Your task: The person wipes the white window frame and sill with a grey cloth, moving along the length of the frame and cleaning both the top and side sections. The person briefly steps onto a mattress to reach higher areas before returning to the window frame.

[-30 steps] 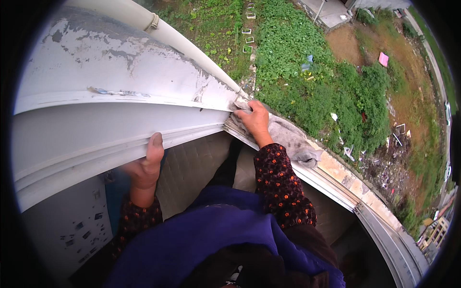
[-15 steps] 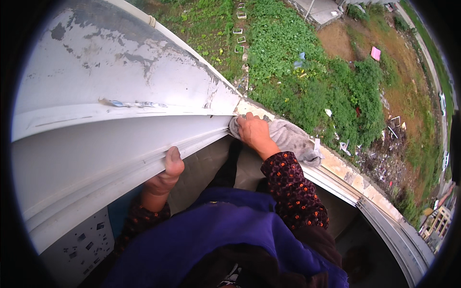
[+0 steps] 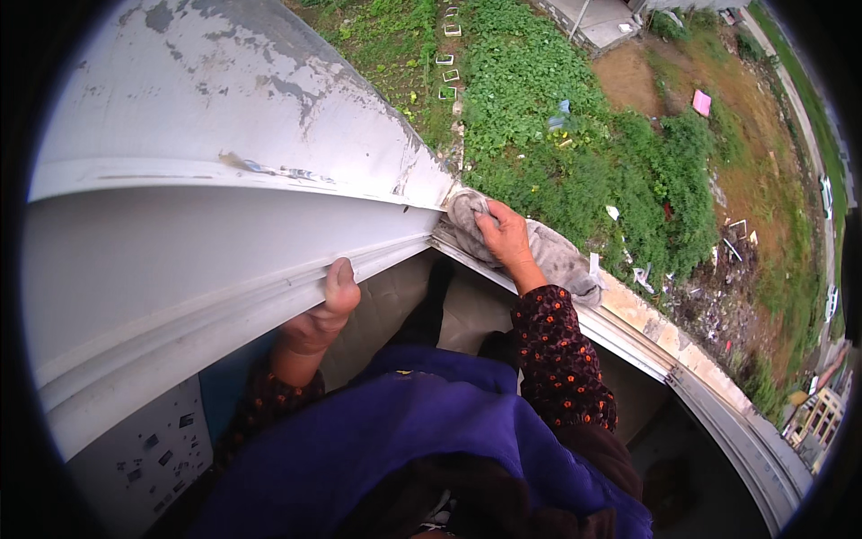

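Note:
A grey, stained rag lies bunched along the window sill. My right hand is closed on its upper end at the far corner, where the sill meets the white side frame. The rest of the rag trails to the right along the ledge. On the left, my left hand grips the edge of the white window frame. Its thumb rests on top, while the other fingers are mostly hidden below the edge.
A white wall panel with peeling grey patches rises at upper left. Past the sill, a green garden lies far below, with scattered litter. A sliding window track curves down at the right.
My right hand has shifted slightly right, bringing the rag's upper end outward onto the corner. My left hand keeps its hold on the frame. The view of the white panel has shifted slightly.

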The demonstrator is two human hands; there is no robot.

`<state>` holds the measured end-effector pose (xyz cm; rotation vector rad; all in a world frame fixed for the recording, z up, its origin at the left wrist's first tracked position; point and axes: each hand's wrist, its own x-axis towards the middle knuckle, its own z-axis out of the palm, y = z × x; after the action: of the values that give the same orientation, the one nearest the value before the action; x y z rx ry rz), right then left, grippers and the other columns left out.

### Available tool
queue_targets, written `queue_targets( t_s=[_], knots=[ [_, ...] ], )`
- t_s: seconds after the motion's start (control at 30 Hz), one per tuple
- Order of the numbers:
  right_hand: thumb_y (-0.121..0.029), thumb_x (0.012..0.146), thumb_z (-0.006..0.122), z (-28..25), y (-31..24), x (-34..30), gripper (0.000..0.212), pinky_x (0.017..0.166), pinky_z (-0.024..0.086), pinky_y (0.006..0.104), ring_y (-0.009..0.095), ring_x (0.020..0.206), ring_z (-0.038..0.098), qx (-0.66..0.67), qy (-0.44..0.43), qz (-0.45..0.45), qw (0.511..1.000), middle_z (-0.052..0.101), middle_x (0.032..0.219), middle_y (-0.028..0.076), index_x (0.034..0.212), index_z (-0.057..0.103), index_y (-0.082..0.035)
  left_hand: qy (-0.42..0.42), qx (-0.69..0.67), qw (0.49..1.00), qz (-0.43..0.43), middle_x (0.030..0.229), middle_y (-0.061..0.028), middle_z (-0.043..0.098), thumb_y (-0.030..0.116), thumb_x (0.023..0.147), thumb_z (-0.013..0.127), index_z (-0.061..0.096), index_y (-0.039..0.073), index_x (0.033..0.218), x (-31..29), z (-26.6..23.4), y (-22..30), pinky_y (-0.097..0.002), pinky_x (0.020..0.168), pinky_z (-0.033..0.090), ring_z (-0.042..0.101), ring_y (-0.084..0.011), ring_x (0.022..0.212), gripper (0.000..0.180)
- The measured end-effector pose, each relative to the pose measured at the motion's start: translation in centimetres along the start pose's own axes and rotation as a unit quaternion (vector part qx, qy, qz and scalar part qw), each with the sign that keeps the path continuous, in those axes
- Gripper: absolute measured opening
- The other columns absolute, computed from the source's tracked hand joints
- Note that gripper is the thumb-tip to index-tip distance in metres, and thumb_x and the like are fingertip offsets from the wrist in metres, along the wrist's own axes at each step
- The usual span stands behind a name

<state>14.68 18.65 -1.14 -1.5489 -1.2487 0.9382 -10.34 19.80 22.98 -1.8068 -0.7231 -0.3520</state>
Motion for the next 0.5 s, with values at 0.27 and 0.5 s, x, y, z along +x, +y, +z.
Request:
queue_targets(
  t_s=[0.27, 0.5],
  knots=[
    [-0.015, 0.079, 0.07, 2.1, -3.7, -2.8, 0.018, 0.065, 0.05, 0.0472, 0.034, 0.079, 0.062, -0.205, -0.097, -0.171, 0.959, 0.056, 0.083, 0.011, 0.096, 0.067, -0.014, -0.002, 0.008, 1.0, 0.008, 0.096, -0.0088, 0.056, 0.028, 0.097, 0.06, 0.055, 0.018, 0.098, 0.1, -0.3, -0.1, -0.0445, 0.071, 0.058, 0.064, -0.0316, 0.086, 0.012],
    [-0.018, 0.08, 0.068, 3.2, -2.9, -2.5, 0.012, 0.063, 0.051, 0.0472, 0.036, 0.075, 0.063, -0.287, -0.141, -0.161, 0.934, 0.058, 0.081, 0.014, 0.089, 0.066, -0.012, 0.007, 0.007, 1.0, 0.005, 0.091, -0.0078, 0.056, 0.027, 0.098, 0.058, 0.056, 0.018, 0.096, 0.3, -0.4, 0.1, -0.042, 0.067, 0.059, 0.065, -0.0307, 0.082, 0.01]
  ],
)
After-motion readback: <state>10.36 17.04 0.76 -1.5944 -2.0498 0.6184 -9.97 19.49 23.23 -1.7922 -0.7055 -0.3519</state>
